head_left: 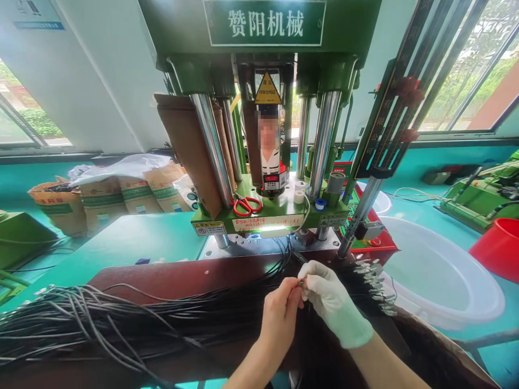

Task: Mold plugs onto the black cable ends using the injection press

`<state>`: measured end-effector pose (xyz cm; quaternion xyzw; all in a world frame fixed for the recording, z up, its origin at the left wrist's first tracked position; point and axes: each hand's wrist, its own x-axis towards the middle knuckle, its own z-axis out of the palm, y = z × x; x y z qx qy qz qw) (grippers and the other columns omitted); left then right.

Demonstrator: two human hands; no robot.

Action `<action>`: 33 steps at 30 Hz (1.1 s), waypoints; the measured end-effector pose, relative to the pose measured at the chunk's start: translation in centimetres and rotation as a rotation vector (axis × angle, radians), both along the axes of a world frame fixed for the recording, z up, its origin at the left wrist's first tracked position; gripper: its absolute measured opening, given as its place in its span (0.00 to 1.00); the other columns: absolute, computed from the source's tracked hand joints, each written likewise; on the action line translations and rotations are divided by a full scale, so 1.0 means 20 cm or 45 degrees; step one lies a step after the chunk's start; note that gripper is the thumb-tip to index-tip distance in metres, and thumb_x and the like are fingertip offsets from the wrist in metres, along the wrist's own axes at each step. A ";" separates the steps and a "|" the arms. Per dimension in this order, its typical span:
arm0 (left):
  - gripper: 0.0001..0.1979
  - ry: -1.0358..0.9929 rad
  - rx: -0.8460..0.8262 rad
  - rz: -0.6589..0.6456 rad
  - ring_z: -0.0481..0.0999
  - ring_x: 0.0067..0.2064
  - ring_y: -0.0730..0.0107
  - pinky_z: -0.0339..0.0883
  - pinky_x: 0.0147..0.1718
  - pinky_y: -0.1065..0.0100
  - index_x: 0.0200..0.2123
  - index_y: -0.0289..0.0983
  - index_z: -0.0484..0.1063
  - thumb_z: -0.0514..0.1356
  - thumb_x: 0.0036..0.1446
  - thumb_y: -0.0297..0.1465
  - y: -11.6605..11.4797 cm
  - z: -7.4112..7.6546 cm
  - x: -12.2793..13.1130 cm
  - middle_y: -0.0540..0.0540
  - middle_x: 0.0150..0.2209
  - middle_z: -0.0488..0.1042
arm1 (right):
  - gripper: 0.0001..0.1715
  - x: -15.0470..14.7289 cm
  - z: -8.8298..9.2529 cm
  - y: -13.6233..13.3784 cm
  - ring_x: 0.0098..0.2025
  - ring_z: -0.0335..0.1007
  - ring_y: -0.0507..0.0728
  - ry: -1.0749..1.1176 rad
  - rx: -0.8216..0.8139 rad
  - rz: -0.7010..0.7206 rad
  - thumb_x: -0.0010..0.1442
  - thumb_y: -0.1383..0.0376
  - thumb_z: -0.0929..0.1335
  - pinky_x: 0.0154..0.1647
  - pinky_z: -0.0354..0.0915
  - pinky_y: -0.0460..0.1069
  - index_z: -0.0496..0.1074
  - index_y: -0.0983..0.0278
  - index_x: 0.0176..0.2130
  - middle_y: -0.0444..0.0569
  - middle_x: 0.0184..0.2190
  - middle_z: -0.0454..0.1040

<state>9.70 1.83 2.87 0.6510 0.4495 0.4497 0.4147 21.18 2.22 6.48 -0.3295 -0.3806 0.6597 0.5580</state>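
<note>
My bare left hand (280,310) and my white-gloved right hand (330,302) meet in front of the green press. Both are closed, fingertips pinching a small metal cable connector (301,282) between them. The fingers cover most of it. A thin black cable (300,258) with a thicker end shows just behind the gloved fingers. Under and left of my hands, a long bundle of black cables (121,313) lies across the dark red bench (162,278). To the right of the glove, several silver cable ends (373,281) lie in a row.
The press (267,216) stands ahead, with red-handled scissors (247,205) and a blue-rimmed tape roll (320,204) on its ledge. A white tub (441,270) and a red bucket (497,248) stand right. Paper sacks (138,194) line the left wall. A person shows between the press columns.
</note>
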 end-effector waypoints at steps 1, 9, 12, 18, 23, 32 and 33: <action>0.12 0.003 0.010 0.002 0.65 0.25 0.76 0.55 0.26 0.73 0.26 0.37 0.65 0.48 0.59 0.33 0.00 0.00 0.00 0.52 0.22 0.67 | 0.03 0.00 0.00 0.00 0.20 0.55 0.49 -0.009 -0.002 -0.016 0.46 0.67 0.68 0.21 0.57 0.45 0.68 0.64 0.24 0.40 0.17 0.60; 0.11 -0.382 -0.340 -0.227 0.52 0.15 0.82 0.44 0.14 0.76 0.29 0.36 0.65 0.51 0.57 0.38 0.03 0.00 -0.03 0.55 0.17 0.63 | 0.09 0.00 -0.05 0.02 0.16 0.51 0.45 0.049 -0.108 0.031 0.48 0.63 0.70 0.16 0.50 0.42 0.68 0.66 0.26 0.38 0.15 0.59; 0.12 -0.534 -0.453 -0.238 0.49 0.14 0.84 0.39 0.12 0.76 0.30 0.36 0.64 0.53 0.56 0.40 0.04 0.01 -0.03 0.56 0.16 0.63 | 0.10 0.01 -0.05 0.01 0.17 0.56 0.47 0.017 -0.077 0.042 0.50 0.61 0.70 0.19 0.54 0.44 0.70 0.67 0.28 0.40 0.17 0.64; 0.13 -0.503 -0.417 -0.229 0.50 0.14 0.84 0.39 0.13 0.76 0.30 0.35 0.64 0.53 0.56 0.41 0.04 0.01 -0.03 0.56 0.17 0.63 | 0.13 0.02 -0.01 0.00 0.20 0.59 0.47 -0.276 -0.011 -0.079 0.47 0.61 0.72 0.23 0.57 0.45 0.73 0.67 0.32 0.43 0.23 0.69; 0.11 -0.271 -0.264 -0.163 0.54 0.17 0.82 0.46 0.17 0.76 0.30 0.36 0.66 0.51 0.57 0.37 0.03 0.00 -0.03 0.55 0.17 0.63 | 0.06 0.04 0.00 0.01 0.19 0.59 0.48 -0.534 0.064 -0.159 0.47 0.64 0.69 0.21 0.56 0.45 0.71 0.66 0.27 0.40 0.18 0.66; 0.10 0.174 0.123 0.020 0.62 0.22 0.76 0.51 0.25 0.73 0.29 0.38 0.68 0.50 0.58 0.31 0.01 0.01 -0.02 0.53 0.19 0.65 | 0.01 0.05 -0.07 0.04 0.21 0.61 0.50 -0.821 0.175 -0.402 0.42 0.67 0.66 0.23 0.58 0.46 0.68 0.63 0.21 0.41 0.17 0.67; 0.10 0.174 0.119 0.022 0.62 0.22 0.76 0.52 0.25 0.73 0.29 0.38 0.68 0.50 0.58 0.31 0.01 0.01 -0.01 0.53 0.19 0.64 | 0.01 0.05 -0.08 0.04 0.19 0.59 0.49 -0.781 0.143 -0.401 0.42 0.67 0.66 0.20 0.57 0.45 0.68 0.63 0.21 0.41 0.16 0.65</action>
